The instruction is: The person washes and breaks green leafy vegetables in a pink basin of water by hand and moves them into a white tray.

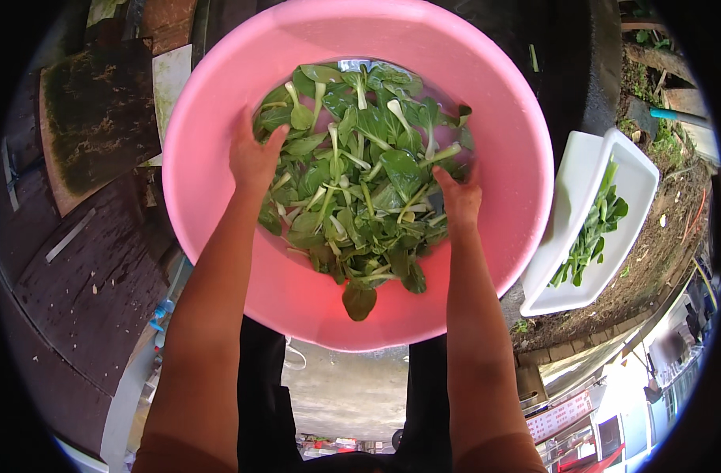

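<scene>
A large pink plastic basin (360, 328) stands before me, holding water and a heap of leafy greens with pale stems (360, 177). My left hand (251, 156) reaches inside at the left, its thumb apart from its fingers, beside the leaves and near the basin wall. On the opposite side, my right hand (461, 198) is also spread at the edge of the heap, and some of its fingertips are hard to make out. Neither hand is closed around a leaf. One dark leaf (359, 301) lies on the near slope of the basin.
Right of the basin, a white plastic tub (623, 254) sits tilted with more greens (597, 224) in it. Dark boards (70, 284) and a mossy panel (100, 118) lie to the left. Soil (662, 236) borders the right side. Concrete floor (348, 390) shows between my legs.
</scene>
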A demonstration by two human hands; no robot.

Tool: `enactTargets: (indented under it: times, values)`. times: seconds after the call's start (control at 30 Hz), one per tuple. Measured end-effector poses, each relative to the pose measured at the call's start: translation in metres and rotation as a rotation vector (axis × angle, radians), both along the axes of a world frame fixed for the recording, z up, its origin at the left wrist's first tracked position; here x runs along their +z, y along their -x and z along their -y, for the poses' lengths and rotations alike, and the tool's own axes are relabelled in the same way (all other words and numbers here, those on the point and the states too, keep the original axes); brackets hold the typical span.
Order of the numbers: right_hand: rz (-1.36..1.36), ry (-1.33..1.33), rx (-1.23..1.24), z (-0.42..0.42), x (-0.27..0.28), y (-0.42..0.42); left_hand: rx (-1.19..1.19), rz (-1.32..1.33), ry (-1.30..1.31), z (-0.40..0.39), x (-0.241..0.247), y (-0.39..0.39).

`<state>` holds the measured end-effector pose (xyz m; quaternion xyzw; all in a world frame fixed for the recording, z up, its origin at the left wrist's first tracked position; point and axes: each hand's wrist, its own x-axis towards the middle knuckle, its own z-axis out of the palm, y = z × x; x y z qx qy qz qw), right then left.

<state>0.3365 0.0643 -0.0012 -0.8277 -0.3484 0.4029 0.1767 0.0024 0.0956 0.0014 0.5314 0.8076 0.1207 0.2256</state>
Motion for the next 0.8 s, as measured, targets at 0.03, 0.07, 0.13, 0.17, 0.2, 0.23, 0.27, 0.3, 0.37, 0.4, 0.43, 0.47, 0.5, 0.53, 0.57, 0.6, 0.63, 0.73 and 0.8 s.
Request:
enactTargets:
  times: [0.03, 0.07, 0.13, 0.17, 0.2, 0.23, 0.27, 0.3, 0.37, 0.4, 0.43, 0.47, 0.5, 0.53, 0.57, 0.6, 0.63, 0.73, 0.8]
  values:
    - [-0.045, -0.016, -0.015, -0.009, -0.007, 0.006, 0.048, 0.115, 0.08, -0.012, -0.006, -0.006]
    - [-0.095, 0.014, -0.014, -0.015, -0.013, 0.011, 0.096, 0.231, 0.16, -0.021, -0.01, -0.014]
    - [-0.19, 0.074, -0.013, -0.038, -0.006, 0.033, 0.253, 0.366, 0.312, -0.039, -0.009, -0.047]
    - [-0.27, 0.055, -0.031, -0.043, -0.013, 0.038, 0.329, 0.436, 0.389, -0.046, -0.009, -0.065]
    - [-0.356, 0.035, -0.049, -0.048, -0.022, 0.044, 0.365, 0.562, 0.395, -0.049, -0.011, -0.078]
    - [-0.449, 0.015, -0.065, -0.055, -0.024, 0.056, 0.402, 0.681, 0.398, -0.05, -0.014, -0.086]
    - [-0.594, -0.001, -0.099, -0.06, -0.025, 0.067, 0.386, 0.766, 0.399, -0.052, -0.017, -0.093]
    - [-0.501, -0.022, -0.035, -0.061, -0.026, 0.072, 0.336, 1.01, 0.469, -0.056, -0.006, -0.105]
    - [-0.339, -0.062, 0.093, -0.06, -0.023, 0.084, 0.298, 1.193, 0.417, -0.054, -0.001, -0.119]
    - [-0.472, 0.003, 0.221, -0.071, 0.007, 0.097, 0.375, 1.1, 0.382, -0.04, -0.026, -0.112]
    - [-0.433, -0.042, 0.234, -0.061, 0.01, 0.096, 0.376, 1.174, 0.377, -0.039, -0.019, -0.118]
    - [-0.394, -0.089, 0.248, -0.051, 0.014, 0.098, 0.377, 1.247, 0.37, -0.033, -0.008, -0.123]
    - [-0.351, -0.137, 0.263, -0.042, 0.02, 0.097, 0.377, 1.324, 0.361, -0.028, 0.009, -0.128]
    - [-0.354, -0.227, 0.297, -0.031, 0.023, 0.095, 0.418, 1.304, 0.351, -0.022, 0.022, -0.131]
    - [-0.325, -0.259, 0.321, -0.022, 0.031, 0.094, 0.403, 1.335, 0.312, -0.014, 0.029, -0.132]
    - [-0.304, -0.295, 0.346, -0.014, 0.041, 0.095, 0.388, 1.357, 0.268, -0.006, 0.035, -0.13]
    - [-0.276, -0.329, 0.37, -0.007, 0.05, 0.094, 0.372, 1.385, 0.227, -0.001, 0.044, -0.13]
    - [-0.381, -0.323, 0.416, 0.004, 0.083, 0.1, 0.523, 1.313, 0.227, 0.016, 0.08, -0.118]
    - [-0.407, -0.371, 0.433, -0.001, 0.109, 0.111, 0.579, 1.256, 0.157, 0.016, 0.102, -0.108]
